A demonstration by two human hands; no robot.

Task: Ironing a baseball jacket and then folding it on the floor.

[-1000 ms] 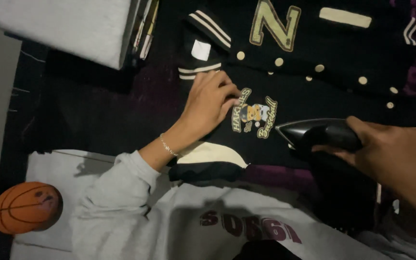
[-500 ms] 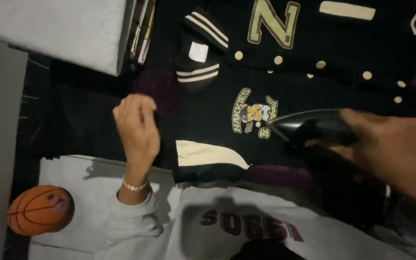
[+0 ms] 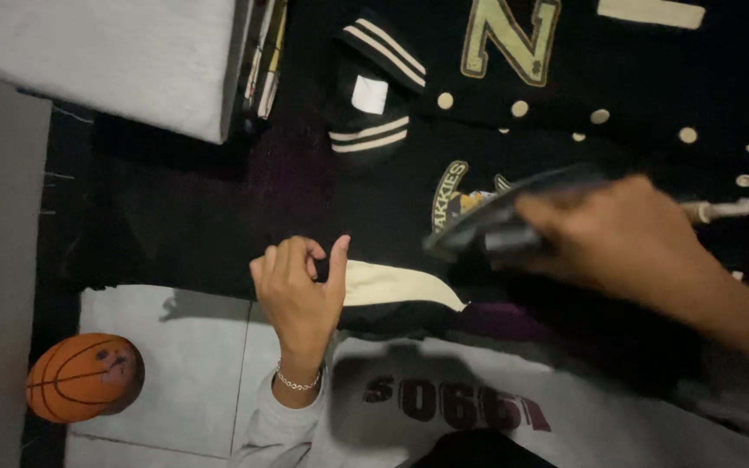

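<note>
Both hands work over a black varsity jacket (image 3: 565,95) spread flat: the right hand (image 3: 617,234) grips a dark clothes iron (image 3: 496,221) resting on the embroidered chest patch (image 3: 454,186). Left hand (image 3: 298,290) pinches the jacket's edge beside the cream pocket trim (image 3: 396,286); an orange basketball (image 3: 84,377) lies well apart, at lower left.

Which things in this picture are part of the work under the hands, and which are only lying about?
In use:
- black clothes iron, gripped by the right hand
- black varsity jacket with cream trim
- left hand, at the jacket's cream pocket edge

Lying about:
- orange basketball
- white slab
- stacked books
</note>
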